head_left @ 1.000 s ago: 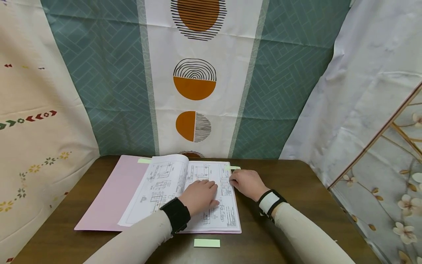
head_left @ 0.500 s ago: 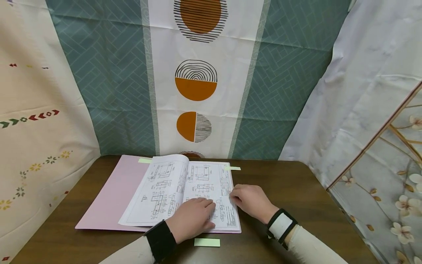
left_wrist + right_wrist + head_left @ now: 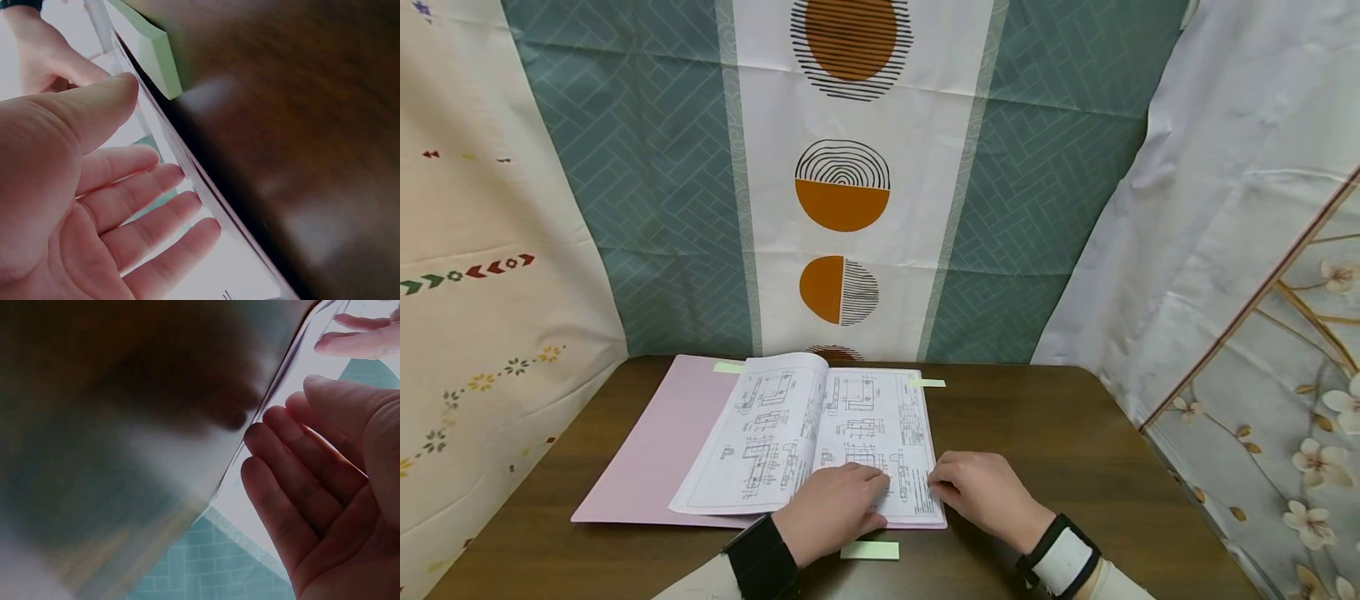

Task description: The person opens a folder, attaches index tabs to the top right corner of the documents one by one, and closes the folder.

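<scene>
A pink folder (image 3: 643, 467) lies spread on the table with bound sheets of technical drawings inside. Its turned left page (image 3: 767, 442) bows up at the spine, and the right page (image 3: 868, 417) lies flat. My left hand (image 3: 831, 510) rests on the lower part of the right page, fingers extended and thumb near the bottom edge. At the folder's right edge, my right hand (image 3: 988, 496) touches the page border with loosely bent fingers (image 3: 275, 487). A light green sticky-note pad (image 3: 870, 550) sits just below the folder, close to my left thumb.
One green sticky tab (image 3: 934, 382) sticks out at the right page's top right corner. Another tab (image 3: 728, 367) is on the pink cover's top edge. The brown wooden table (image 3: 1037, 417) ends at patterned cloth hangings (image 3: 685, 208) behind and on both sides.
My right hand has slid down the right edge of the pages, from near the top tab to the lower part. My left hand has moved down the right page toward its bottom edge.
</scene>
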`<move>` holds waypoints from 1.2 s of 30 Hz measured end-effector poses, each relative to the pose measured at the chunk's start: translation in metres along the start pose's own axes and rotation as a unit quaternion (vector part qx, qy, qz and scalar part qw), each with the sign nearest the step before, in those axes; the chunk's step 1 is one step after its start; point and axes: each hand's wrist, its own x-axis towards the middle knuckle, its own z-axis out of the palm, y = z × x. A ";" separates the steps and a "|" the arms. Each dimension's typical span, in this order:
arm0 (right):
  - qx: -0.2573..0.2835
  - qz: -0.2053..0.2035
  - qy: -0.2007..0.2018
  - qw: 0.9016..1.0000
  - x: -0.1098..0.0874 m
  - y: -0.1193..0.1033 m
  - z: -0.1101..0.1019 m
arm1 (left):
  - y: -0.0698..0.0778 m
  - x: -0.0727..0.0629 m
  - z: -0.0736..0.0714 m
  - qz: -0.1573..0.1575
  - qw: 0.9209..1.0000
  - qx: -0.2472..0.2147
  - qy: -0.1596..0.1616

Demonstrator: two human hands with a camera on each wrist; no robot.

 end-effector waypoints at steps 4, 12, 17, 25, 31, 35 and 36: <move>0.009 0.008 -0.005 1.000 -0.005 -0.002 -0.001 | -0.001 0.000 0.002 0.004 1.000 -0.002 0.004; 0.028 0.021 -0.013 0.999 -0.011 -0.006 -0.005 | -0.002 0.000 0.000 0.025 1.000 0.002 0.011; 0.041 0.033 -0.012 0.999 -0.010 -0.010 -0.009 | 0.001 0.003 -0.002 0.039 0.998 0.040 0.012; 0.044 0.050 -0.010 0.998 -0.008 -0.013 -0.010 | 0.012 0.006 0.002 0.051 0.990 0.114 0.059; 0.034 0.062 -0.004 0.998 -0.009 -0.014 -0.008 | 0.015 0.009 0.005 0.041 0.989 0.131 0.057; 0.025 0.083 -0.005 0.996 -0.009 -0.015 -0.007 | 0.015 0.010 0.006 0.034 0.989 0.127 0.060; 0.024 0.087 -0.004 0.996 -0.009 -0.015 -0.007 | 0.014 0.010 0.006 0.030 0.990 0.123 0.061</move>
